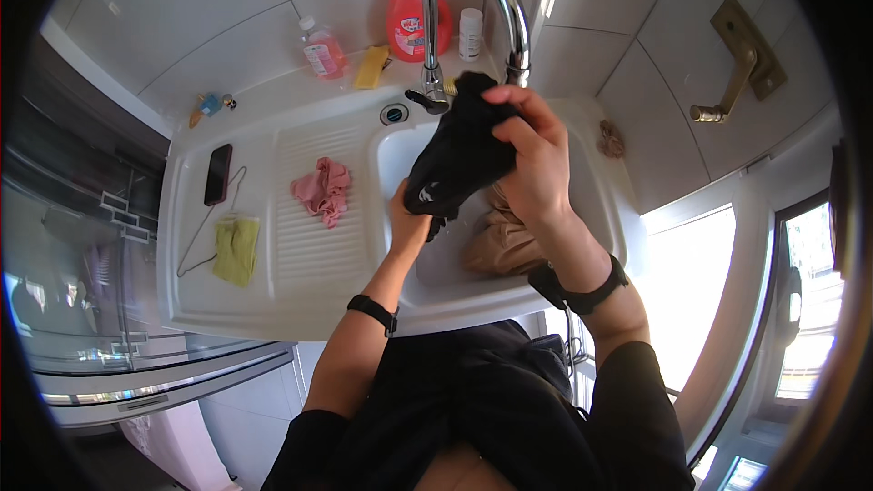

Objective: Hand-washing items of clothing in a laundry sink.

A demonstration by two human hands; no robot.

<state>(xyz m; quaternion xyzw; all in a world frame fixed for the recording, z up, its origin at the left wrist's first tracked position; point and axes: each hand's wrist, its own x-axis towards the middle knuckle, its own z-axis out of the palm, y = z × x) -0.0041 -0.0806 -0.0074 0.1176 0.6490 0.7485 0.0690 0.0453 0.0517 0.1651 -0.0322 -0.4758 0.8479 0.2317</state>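
Note:
Over the white laundry sink basin [436, 283], my right hand [535, 150] pinches the upper part of a black cloth garment [464, 143] between thumb and fingers. My left hand [408, 215] grips the garment's lower left end; its fingers are mostly hidden by the fabric. A small white print shows near that end. Beneath my hands, a bunched tan cloth [505, 245] lies in the basin. Left of the basin, a crumpled pink cloth [322, 191] rests on the ribbed washboard. The chrome faucet [518, 34] arches just behind the garment.
A phone [218, 174], a wire hanger [198, 245] and a folded yellow-green cloth [236, 250] lie at the left. Along the back ledge stand a pink bottle [323, 51], a red detergent jug [412, 24] and a white bottle [470, 35]. A window handle [733, 82] juts out at right.

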